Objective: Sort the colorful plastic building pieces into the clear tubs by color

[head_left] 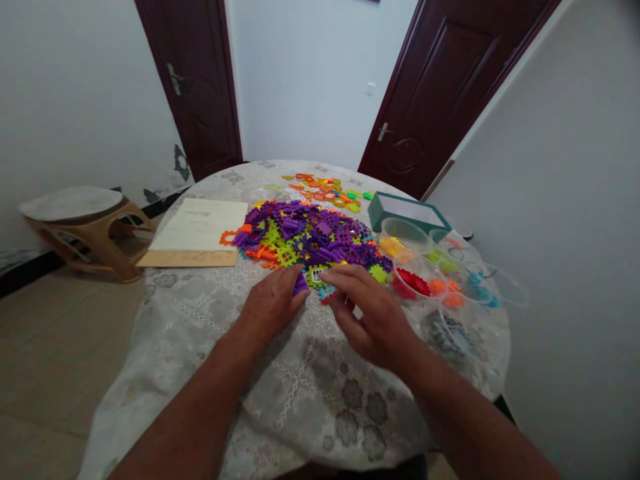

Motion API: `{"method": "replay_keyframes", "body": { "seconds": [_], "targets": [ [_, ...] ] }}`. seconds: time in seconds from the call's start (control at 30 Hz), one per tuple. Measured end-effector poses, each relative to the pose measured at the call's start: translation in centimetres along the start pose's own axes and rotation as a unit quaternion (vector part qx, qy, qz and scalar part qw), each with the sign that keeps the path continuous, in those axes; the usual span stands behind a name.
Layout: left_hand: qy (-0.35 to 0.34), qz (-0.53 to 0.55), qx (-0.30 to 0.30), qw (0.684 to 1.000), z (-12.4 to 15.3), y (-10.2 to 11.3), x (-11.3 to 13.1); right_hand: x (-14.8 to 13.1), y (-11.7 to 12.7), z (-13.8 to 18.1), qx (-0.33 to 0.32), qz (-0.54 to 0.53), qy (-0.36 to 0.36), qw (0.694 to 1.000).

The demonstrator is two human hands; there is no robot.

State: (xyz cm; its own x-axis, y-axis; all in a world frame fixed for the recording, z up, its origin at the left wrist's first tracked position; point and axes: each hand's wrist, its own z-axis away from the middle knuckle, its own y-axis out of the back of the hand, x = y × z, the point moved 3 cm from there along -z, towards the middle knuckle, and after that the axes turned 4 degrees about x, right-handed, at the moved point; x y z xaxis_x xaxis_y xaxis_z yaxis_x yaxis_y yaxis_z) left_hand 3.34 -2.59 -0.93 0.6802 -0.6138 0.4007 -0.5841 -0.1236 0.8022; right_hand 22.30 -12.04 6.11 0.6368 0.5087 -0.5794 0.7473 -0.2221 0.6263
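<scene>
My left hand is closed around a purple plastic building piece at the near edge of a large heap. Just to its right, my right hand hovers with fingers apart and curved, near a yellow-green window piece and a teal piece. Nothing shows clearly in its grasp. Behind both hands lies the heap of toothed building pieces, mostly purple with yellow-green and some orange ones mixed in. My palms hide part of the nearest pieces.
Clear round tubs with sorted red, orange, blue and grey pieces stand at the right. A green box sits behind them. Orange pieces spread at the back. Paper sheets lie left; a stool stands beyond the table.
</scene>
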Motion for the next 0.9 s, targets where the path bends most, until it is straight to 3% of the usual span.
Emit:
{"method": "replay_keyframes", "body": {
  "seconds": [0.1,0.2,0.33,0.5,0.6,0.7,0.8,0.9],
  "targets": [
    [0.009,0.001,-0.015,1.000,0.4,0.1,-0.6,4.3,-1.3,-1.2,-0.025,0.112,-0.030,0.993],
    [0.017,-0.010,-0.039,0.999,0.5,0.4,-1.0,7.5,-2.6,-0.4,-0.076,0.183,-0.068,0.978],
    [0.020,-0.032,-0.065,0.997,0.6,0.5,-1.5,8.2,-3.4,0.9,-0.137,0.181,-0.081,0.971],
    [0.012,-0.040,-0.068,0.997,0.3,-0.1,-1.9,7.8,-2.3,0.3,-0.126,0.181,-0.080,0.972],
    [-0.013,-0.034,-0.073,0.997,0.2,-0.3,-1.8,7.5,-0.3,-0.3,-0.059,0.169,-0.069,0.981],
    [-0.035,-0.031,-0.084,0.995,0.4,-0.1,-1.6,7.2,2.9,-0.6,0.092,0.194,-0.059,0.975],
    [-0.041,-0.037,-0.113,0.992,0.6,0.3,-1.3,7.9,6.1,-0.1,0.218,0.289,-0.085,0.928],
    [-0.039,-0.031,-0.138,0.989,0.5,0.6,-1.2,9.7,8.1,0.6,0.259,0.372,-0.129,0.882]
  ]
}}
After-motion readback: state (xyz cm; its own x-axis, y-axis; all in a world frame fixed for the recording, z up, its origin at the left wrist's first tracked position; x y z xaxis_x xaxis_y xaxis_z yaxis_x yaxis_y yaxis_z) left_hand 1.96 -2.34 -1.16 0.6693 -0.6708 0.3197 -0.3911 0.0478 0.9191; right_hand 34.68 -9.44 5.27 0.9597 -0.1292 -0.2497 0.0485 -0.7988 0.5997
